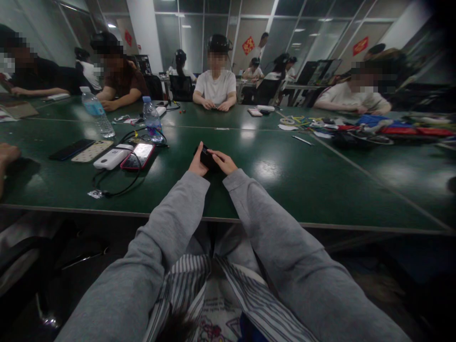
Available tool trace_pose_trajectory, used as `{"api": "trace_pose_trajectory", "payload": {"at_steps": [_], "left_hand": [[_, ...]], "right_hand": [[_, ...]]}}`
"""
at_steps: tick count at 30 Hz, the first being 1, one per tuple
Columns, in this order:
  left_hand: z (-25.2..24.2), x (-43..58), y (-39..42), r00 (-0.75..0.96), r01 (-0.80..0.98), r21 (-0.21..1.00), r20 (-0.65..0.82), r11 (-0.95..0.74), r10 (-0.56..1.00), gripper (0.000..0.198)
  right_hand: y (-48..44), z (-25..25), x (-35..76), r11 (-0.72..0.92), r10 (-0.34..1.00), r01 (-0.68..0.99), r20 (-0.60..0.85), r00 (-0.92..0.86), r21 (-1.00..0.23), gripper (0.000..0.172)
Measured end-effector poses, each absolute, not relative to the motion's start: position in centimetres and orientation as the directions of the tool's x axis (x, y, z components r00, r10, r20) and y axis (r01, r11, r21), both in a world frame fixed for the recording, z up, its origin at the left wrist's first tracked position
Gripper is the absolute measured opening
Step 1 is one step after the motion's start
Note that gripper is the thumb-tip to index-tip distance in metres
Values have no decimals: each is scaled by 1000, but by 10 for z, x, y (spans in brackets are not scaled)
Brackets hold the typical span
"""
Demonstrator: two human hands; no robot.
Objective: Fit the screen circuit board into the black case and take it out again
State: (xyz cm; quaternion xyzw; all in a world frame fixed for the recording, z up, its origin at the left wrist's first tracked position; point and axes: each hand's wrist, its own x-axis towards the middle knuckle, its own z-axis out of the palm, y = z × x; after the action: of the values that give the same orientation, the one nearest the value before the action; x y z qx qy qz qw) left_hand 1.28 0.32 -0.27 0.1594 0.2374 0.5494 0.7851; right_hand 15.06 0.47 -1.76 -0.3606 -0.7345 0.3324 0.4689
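Observation:
A small black object (207,158) is held between both hands above the dark green table (302,175), a little past its near edge. My left hand (197,164) grips its left side with the thumb raised beside it. My right hand (224,162) curls over its right side, fingers bent on top. What the object is cannot be made out. Both arms wear grey sleeves.
Left of my hands lie a phone in a red case (138,156), a white power bank (112,158), two more phones (81,150) and a black cable (117,187). Two water bottles (152,119) stand further back. Other people sit around the table; coloured clutter (356,129) lies at right.

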Motion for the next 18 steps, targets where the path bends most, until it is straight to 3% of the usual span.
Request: {"api": "trace_pose_trajectory", "payload": {"at_steps": [4, 8, 18], "left_hand": [[-3, 14, 4, 271, -769, 540, -209, 342, 940, 36], [-1, 14, 1, 273, -750, 575, -181, 327, 945, 30], [3, 13, -4, 329, -693, 650, -102, 313, 939, 36]], "right_hand": [[12, -24, 149, 407, 903, 133, 376, -208, -904, 58], [21, -32, 147, 221, 973, 108, 212, -87, -969, 48], [7, -17, 146, -64, 985, -216, -27, -173, -974, 27]]}}
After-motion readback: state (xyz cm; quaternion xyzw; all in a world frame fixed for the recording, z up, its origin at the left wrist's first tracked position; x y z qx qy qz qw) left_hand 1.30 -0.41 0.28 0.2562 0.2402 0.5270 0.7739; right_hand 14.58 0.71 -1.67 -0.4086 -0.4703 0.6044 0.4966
